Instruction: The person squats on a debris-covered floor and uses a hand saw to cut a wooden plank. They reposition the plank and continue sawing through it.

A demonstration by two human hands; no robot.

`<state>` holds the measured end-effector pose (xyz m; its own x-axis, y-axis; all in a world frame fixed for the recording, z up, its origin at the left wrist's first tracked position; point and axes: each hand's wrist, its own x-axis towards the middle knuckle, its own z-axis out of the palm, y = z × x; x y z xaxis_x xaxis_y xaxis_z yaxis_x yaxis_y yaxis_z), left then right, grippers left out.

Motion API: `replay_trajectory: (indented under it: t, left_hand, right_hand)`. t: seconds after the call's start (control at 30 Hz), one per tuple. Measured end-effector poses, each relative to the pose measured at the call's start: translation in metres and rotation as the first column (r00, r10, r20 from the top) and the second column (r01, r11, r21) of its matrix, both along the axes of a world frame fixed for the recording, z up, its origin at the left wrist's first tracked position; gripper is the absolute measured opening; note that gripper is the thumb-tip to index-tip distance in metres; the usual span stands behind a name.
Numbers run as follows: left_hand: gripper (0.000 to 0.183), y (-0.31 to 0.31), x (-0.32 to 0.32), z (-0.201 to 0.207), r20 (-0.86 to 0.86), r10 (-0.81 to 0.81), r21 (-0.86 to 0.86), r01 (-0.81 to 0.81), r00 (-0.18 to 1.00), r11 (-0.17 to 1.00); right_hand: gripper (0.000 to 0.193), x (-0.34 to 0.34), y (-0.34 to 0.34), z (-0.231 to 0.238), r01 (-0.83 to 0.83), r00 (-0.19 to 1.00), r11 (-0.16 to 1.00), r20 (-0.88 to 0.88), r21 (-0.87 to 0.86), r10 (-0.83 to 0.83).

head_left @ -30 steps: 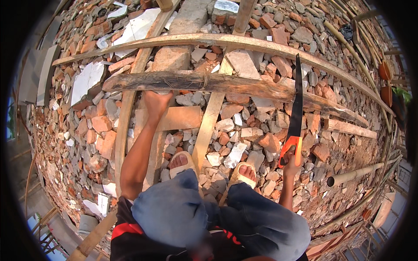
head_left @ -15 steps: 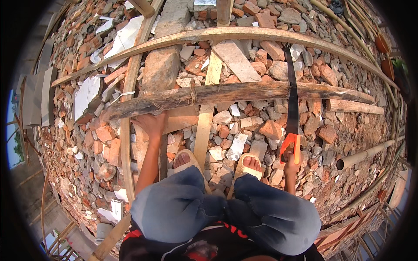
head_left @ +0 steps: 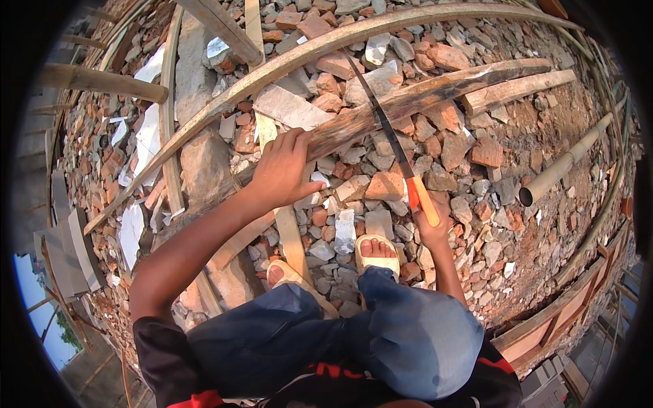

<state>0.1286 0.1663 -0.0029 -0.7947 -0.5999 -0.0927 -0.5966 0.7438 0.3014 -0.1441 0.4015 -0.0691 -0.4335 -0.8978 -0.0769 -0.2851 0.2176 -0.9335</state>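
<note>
My right hand (head_left: pixel 433 221) is wrapped round the orange handle of a handsaw (head_left: pixel 392 139). Its dark blade slants away to the upper left and crosses over a rough, dark-stained wooden beam (head_left: pixel 422 97); whether the teeth bite into the wood I cannot tell. To the left of the blade, my left hand (head_left: pixel 282 170) rests on that beam, fingers curled over its far side and thumb held out toward me. A pale, flat wooden batten (head_left: pixel 289 231) runs beneath the beam between my hands.
Broken brick and stone rubble (head_left: pixel 462 231) covers the ground. Beyond the beam arches a long wooden strip (head_left: pixel 326 46). A short timber (head_left: pixel 517 92) lies at the far right, above a bamboo pole (head_left: pixel 564 160). Upright posts (head_left: pixel 224 30) stand at the far left. My sandalled feet (head_left: pixel 377 250) are close by.
My left hand has come from under the beam's left part to its top, farther right. The view has turned, and the saw now slants left across the beam, still in my right hand.
</note>
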Motion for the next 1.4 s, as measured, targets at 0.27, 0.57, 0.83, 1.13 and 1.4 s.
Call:
replay_trajectory:
  t: [0.27, 0.57, 0.83, 1.13, 1.4]
  left_hand:
    - [0.071, -0.036, -0.107, -0.082, 0.101, 0.312, 0.006, -0.314, 0.945, 0.949]
    - [0.065, -0.042, -0.117, -0.081, 0.133, 0.329, 0.019, -0.334, 0.935, 0.942]
    - [0.070, -0.058, -0.109, -0.073, 0.201, 0.255, 0.114, -0.281, 0.946, 0.953]
    - [0.067, -0.048, -0.117, -0.069, 0.220, 0.261, 0.148, -0.296, 0.940, 0.943]
    - [0.066, -0.051, -0.113, -0.076, 0.172, 0.251, 0.124, -0.274, 0.952, 0.954]
  right_hand:
    - [0.020, 0.003, -0.016, 0.025, -0.063, 0.991, 0.976, 0.128, 0.206, 0.037]
    - [0.009, -0.023, 0.062, 0.067, -0.129, 0.985, 0.941, 0.153, 0.313, 0.084]
    - [0.013, -0.019, 0.046, 0.105, -0.130, 0.990, 0.937, 0.086, 0.324, 0.108]
    - [0.013, -0.015, -0.016, 0.056, -0.004, 0.991, 0.967, 0.131, 0.255, -0.030]
    - [0.011, 0.001, -0.033, 0.051, 0.027, 0.997, 0.974, 0.058, 0.225, -0.041]
